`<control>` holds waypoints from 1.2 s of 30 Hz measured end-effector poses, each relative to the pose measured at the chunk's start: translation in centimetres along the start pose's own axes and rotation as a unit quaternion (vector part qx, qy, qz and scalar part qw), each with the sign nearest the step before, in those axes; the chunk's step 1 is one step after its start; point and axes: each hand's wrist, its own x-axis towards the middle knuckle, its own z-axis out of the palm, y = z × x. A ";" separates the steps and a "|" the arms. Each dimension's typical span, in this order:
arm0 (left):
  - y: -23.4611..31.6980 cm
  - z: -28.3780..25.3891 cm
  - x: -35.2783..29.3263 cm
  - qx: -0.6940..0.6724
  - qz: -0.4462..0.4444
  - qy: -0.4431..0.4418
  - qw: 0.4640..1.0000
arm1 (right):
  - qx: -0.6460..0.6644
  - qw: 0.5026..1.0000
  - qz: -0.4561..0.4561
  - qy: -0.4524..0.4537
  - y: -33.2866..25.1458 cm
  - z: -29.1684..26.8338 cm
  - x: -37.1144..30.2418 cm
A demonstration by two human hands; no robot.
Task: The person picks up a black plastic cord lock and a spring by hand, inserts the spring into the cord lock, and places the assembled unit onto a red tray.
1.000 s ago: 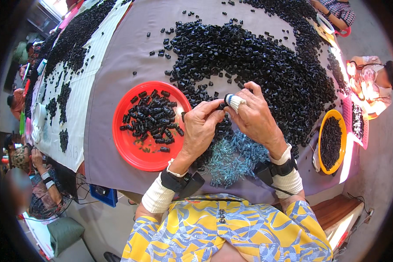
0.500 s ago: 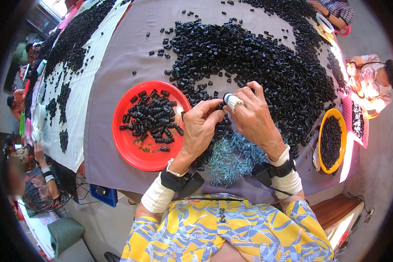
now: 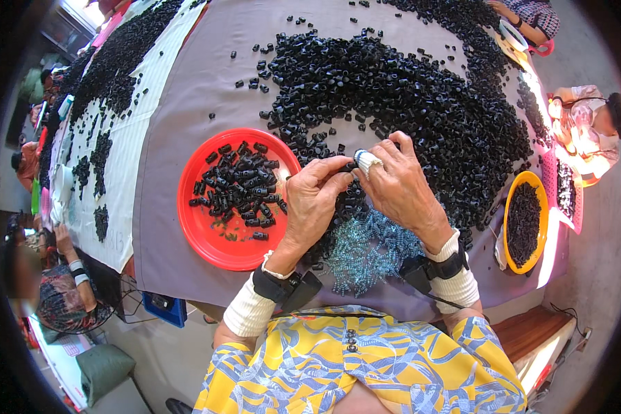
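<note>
Fingers [image 3: 330, 166] of the left hand [image 3: 310, 207] and right hand [image 3: 406, 190], one right finger in a white cover [image 3: 367, 160], pinch a small black part [image 3: 350, 168] between them, right of the red tray [image 3: 207, 238] and its black pieces [image 3: 238, 179]. Bluish coils [image 3: 366, 254] lie lower right of that tray, a broad dark heap [image 3: 393, 90] spreads to its upper right, and a yellow bowl [image 3: 544, 221] sits well to its right on the bench [image 3: 179, 117].

Strong light at right burns a white streak on the grey cloth [image 3: 217, 79] and washes out a person [image 3: 588, 153] there, glints dot the black pieces [image 3: 400, 90], the far left looks dimmer, and straight edges bend toward the dark rim.
</note>
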 end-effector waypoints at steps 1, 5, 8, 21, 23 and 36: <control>0.0 0.0 0.0 0.009 0.006 0.002 1.000 | 0.000 1.000 0.001 0.000 0.0 0.1 0.0; 0.0 -0.2 0.0 0.039 0.032 0.001 0.999 | 0.003 1.000 -0.009 -0.023 -0.1 0.2 -0.1; 0.0 -0.1 -0.1 0.044 0.031 -0.003 0.999 | 0.016 0.999 -0.018 -0.040 0.1 0.1 -0.2; 0.1 -0.7 0.0 0.091 0.034 -0.021 0.995 | 0.067 0.994 -0.047 -0.078 1.0 0.7 -0.5; 0.0 -0.9 -0.1 0.056 0.006 -0.030 0.998 | 0.078 0.993 -0.050 -0.077 1.0 0.6 -0.5; -0.2 -0.4 -0.2 -0.027 -0.058 -0.028 0.998 | 0.040 0.989 -0.017 -0.139 0.9 0.0 0.0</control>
